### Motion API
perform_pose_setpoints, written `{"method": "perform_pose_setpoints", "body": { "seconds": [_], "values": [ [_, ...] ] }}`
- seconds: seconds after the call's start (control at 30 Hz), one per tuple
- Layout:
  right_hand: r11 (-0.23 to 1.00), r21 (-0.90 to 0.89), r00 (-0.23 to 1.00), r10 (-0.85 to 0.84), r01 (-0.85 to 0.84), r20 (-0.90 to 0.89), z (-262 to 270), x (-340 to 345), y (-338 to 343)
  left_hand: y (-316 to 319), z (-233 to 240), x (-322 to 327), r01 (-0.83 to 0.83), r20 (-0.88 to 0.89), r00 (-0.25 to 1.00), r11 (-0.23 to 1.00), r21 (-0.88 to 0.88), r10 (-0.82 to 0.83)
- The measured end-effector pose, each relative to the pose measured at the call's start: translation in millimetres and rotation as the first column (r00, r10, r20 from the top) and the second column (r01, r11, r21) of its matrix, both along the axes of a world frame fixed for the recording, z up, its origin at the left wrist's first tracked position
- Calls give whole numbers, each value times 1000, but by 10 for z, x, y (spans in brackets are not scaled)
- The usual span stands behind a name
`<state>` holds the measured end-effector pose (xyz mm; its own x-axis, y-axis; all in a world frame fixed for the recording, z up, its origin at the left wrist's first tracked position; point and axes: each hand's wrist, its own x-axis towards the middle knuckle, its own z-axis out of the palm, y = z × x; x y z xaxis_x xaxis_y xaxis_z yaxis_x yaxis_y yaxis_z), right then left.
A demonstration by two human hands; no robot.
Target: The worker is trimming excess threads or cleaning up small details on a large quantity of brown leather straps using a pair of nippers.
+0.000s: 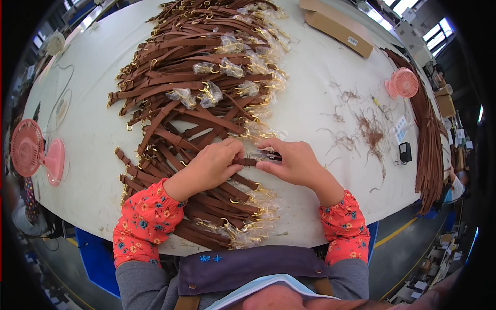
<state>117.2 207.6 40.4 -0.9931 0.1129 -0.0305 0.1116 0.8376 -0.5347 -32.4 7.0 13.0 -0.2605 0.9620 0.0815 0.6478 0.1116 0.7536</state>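
Note:
My left hand (217, 162) pinches a brown leather strap (248, 162) near its end, above the heaped straps. Facing it, my right hand (296, 164) has thumb and fingers around small metal thread snips (271, 155), whose blades point at the strap end. Fine thread seems to lie by the strap. Under and beyond my hands spreads a large pile of brown leather straps (193, 81) with gold-coloured buckles. Many metal clips at their right ends are wrapped in clear plastic (211, 95).
Pink fans stand at the left (27, 147) and right (403, 82) of the white table (310, 217). Thread scraps (370, 131), a black adapter (405, 152) and a cardboard box (337, 29) lie on the right. Long brown strips (428, 155) hang over the right edge. People sit at both sides.

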Motion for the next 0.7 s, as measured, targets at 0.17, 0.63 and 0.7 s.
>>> {"method": "perform_pose_setpoints", "body": {
  "seconds": [0.17, 0.63, 0.7],
  "values": [
    [1000, -16, 993, -16, 18, 116, -80, 189, 73, 47, 44, 84, -8, -9, 1000, 1000, 0, 8],
    [994, -91, 995, 69, -63, 72, -76, 144, -39, 75, -121, 198, -47, -211, 973, 980, 192, 88],
    [989, -90, 992, 113, -118, -51, -231, 151, -35, 88, -139, 172, -35, -201, 977, 982, 185, 72]
  ]
}}
